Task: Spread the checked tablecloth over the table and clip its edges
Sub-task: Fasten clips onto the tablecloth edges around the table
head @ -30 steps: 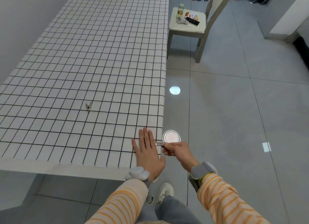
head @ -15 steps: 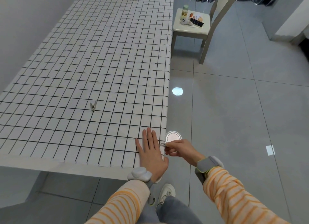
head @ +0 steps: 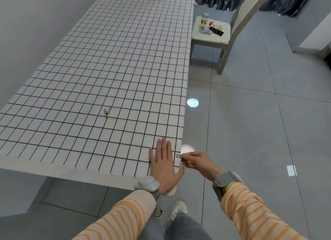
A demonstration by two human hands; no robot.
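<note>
Left hand [head: 165, 165]: your fingers spread flat on the checked tablecloth [head: 114, 64].
Right hand [head: 197, 163]: your fingers pinch a clip [head: 178, 156] at the surface edge.
Spare clip [head: 107, 112]: lies mid-cloth.

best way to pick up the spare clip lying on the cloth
Pinch the clip by its two splayed handle wings, the upper, wider end, coming straight down from above. It lies flat on the tablecloth with its narrow jaw end pointing toward the near edge, so the wings are the raised, squeezable part. The left hand is closer to it.
</note>
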